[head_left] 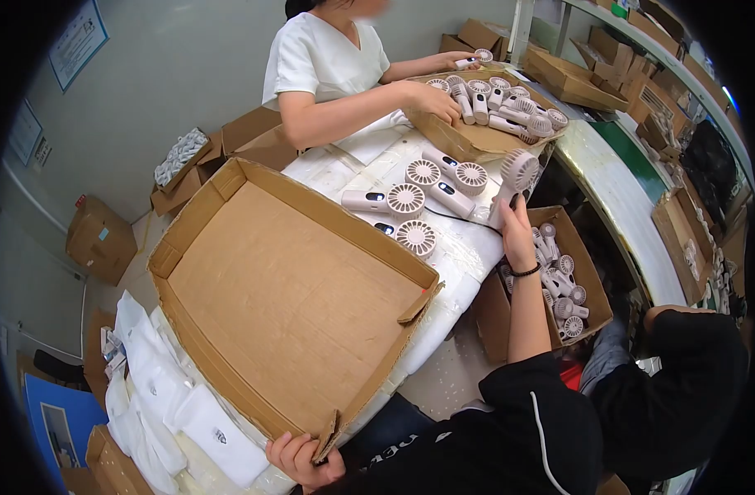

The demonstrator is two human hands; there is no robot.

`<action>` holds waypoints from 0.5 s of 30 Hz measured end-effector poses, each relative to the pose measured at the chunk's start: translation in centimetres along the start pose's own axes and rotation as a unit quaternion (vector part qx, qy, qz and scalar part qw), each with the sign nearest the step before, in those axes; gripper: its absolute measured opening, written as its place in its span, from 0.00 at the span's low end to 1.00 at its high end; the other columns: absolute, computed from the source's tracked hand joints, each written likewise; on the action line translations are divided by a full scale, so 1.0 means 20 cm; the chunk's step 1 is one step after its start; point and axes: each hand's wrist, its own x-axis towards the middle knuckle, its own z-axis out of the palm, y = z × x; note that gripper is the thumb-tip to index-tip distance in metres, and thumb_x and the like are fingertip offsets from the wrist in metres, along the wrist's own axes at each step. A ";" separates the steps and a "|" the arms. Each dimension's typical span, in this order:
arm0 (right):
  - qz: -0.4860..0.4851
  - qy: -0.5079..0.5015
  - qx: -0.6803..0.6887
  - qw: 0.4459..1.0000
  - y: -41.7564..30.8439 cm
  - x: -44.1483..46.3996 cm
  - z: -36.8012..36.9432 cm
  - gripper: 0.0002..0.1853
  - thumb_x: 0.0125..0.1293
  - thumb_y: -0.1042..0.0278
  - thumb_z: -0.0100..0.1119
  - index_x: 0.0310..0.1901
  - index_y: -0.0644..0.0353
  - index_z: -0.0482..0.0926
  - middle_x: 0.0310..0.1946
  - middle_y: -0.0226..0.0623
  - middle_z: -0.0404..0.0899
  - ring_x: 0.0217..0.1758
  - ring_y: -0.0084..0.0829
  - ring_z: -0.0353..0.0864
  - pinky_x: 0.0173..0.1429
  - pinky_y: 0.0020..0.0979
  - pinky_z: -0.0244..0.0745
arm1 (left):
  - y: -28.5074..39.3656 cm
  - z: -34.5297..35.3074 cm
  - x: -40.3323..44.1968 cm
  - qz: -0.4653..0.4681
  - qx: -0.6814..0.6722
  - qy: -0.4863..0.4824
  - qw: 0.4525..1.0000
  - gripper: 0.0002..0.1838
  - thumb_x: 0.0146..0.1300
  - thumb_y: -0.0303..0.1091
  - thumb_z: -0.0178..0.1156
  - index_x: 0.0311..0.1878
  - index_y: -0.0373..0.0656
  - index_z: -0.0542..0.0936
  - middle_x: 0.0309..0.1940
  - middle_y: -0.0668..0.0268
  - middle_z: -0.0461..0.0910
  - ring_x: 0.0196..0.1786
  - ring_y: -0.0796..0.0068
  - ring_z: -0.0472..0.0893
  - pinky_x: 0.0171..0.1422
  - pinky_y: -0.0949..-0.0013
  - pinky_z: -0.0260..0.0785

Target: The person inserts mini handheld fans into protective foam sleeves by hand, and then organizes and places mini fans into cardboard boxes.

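Note:
My right hand [513, 227] is wrapped round the handle of a pale pink handheld fan [520, 171], its round grille pointing up. My left hand [301, 462] grips the near corner of a large shallow cardboard tray [286, 301], thumb hidden behind a bent flap. Nothing lies in that tray. Between the tray and my right hand, several more handheld fans [406, 199] lie on the white-covered table [464, 247], some with small dark displays showing. A dark cable [458, 218] runs among them toward my right hand.
Across the table, a person in white [328, 62] handles fans at another cardboard tray [468, 148]. Below my right forearm stands a deep box [596, 309] of fans. White cloth items [216, 433] lie at left. Someone in black [682, 388] sits at right, beside a long bench [620, 206].

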 end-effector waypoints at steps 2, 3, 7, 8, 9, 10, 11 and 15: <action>0.038 -0.024 0.019 0.999 0.00 -0.01 -0.02 0.22 0.62 0.74 0.57 0.56 0.64 0.62 0.44 0.37 0.74 0.41 0.24 0.75 0.46 0.27 0.72 | 0.00 0.00 0.00 0.004 -0.005 0.004 1.000 0.10 0.42 0.35 0.58 0.30 0.47 0.72 0.33 0.66 0.73 0.48 0.58 0.69 0.63 0.51 0.52; -0.006 -0.019 -0.019 1.000 -0.01 -0.03 0.00 0.24 0.60 0.75 0.58 0.56 0.64 0.61 0.44 0.38 0.74 0.39 0.25 0.76 0.44 0.27 0.73 | -0.01 0.01 0.00 0.005 -0.004 0.006 1.000 0.10 0.42 0.35 0.58 0.30 0.47 0.72 0.33 0.66 0.73 0.48 0.58 0.69 0.63 0.51 0.52; -0.043 0.013 -0.064 0.997 0.01 -0.02 0.02 0.24 0.57 0.78 0.61 0.51 0.61 0.60 0.37 0.37 0.74 0.32 0.24 0.76 0.36 0.25 0.74 | 0.00 0.00 0.00 0.012 0.000 0.005 1.000 0.10 0.41 0.35 0.58 0.30 0.46 0.72 0.33 0.66 0.73 0.48 0.58 0.69 0.62 0.51 0.53; -0.050 0.020 -0.067 0.996 0.00 -0.03 0.02 0.22 0.57 0.78 0.61 0.49 0.61 0.60 0.35 0.35 0.75 0.31 0.23 0.75 0.36 0.25 0.73 | 0.00 0.00 0.00 0.008 0.005 0.005 1.000 0.11 0.41 0.35 0.58 0.30 0.46 0.72 0.33 0.66 0.73 0.48 0.58 0.69 0.62 0.51 0.53; -0.047 0.015 -0.066 0.997 -0.01 -0.03 0.03 0.20 0.57 0.77 0.61 0.46 0.59 0.60 0.33 0.35 0.76 0.31 0.22 0.75 0.35 0.23 0.72 | -0.01 0.00 0.00 0.008 0.005 0.005 1.000 0.11 0.41 0.35 0.58 0.30 0.46 0.72 0.33 0.66 0.73 0.48 0.58 0.69 0.62 0.51 0.53; -0.047 0.014 -0.066 0.997 -0.02 -0.03 0.04 0.20 0.57 0.77 0.61 0.46 0.59 0.60 0.33 0.35 0.76 0.31 0.22 0.75 0.35 0.23 0.72 | -0.01 0.01 0.00 0.010 -0.001 0.005 1.000 0.11 0.40 0.35 0.57 0.30 0.47 0.72 0.33 0.66 0.73 0.48 0.58 0.69 0.62 0.51 0.53; -0.022 0.005 -0.056 0.998 -0.02 -0.03 0.04 0.20 0.58 0.77 0.61 0.46 0.59 0.60 0.33 0.36 0.76 0.31 0.22 0.75 0.36 0.23 0.72 | -0.01 0.00 0.00 0.012 -0.008 0.003 1.000 0.11 0.40 0.35 0.57 0.30 0.47 0.72 0.33 0.66 0.73 0.48 0.58 0.69 0.61 0.51 0.54; 0.011 -0.015 -0.074 0.997 -0.02 -0.04 0.03 0.18 0.59 0.76 0.59 0.46 0.58 0.60 0.35 0.39 0.76 0.32 0.23 0.75 0.38 0.24 0.71 | 0.00 0.01 0.00 -0.004 -0.006 0.011 1.000 0.11 0.41 0.35 0.57 0.30 0.47 0.72 0.33 0.66 0.73 0.48 0.58 0.69 0.61 0.51 0.54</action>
